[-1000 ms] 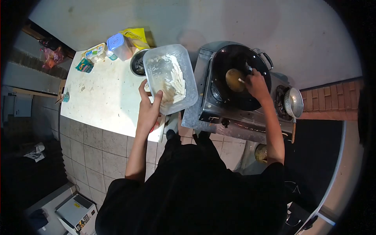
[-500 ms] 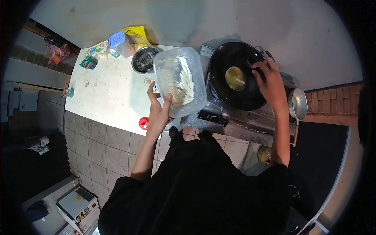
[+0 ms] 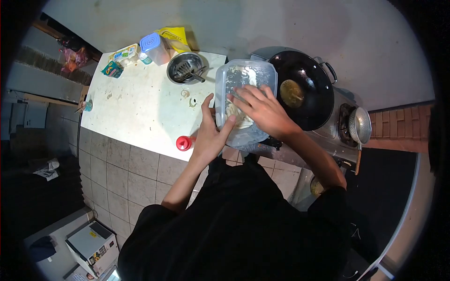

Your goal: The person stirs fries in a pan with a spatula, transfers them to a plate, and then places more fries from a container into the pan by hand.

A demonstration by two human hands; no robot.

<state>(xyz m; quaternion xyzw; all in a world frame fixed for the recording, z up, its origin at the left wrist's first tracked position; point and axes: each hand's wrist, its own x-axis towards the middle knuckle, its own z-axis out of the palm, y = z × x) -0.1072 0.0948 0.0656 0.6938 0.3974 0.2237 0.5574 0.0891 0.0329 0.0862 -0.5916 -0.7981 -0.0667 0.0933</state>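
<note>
White counter takes up the left half, stove to its right with a black wok on it, a pale round piece sitting in the wok's middle. Clear plastic container is up between the counter edge and the wok, tilted, with pale floury strips inside. Your left hand grips the container's near-left corner, thumb up along the side wall, fingers curled under the rim. Your right hand is down inside the container, fingers spread and lightly bent over the strips; can't tell whether it has hold of any. Steel bowl with a utensil in it stands on the counter just left of the container. Blue-lidded tub and yellow bag at the counter's far edge, small packets beside them. Metal strainer rests at the stove's right end. Small red cap near the counter's front edge, close to your left wrist.
</note>
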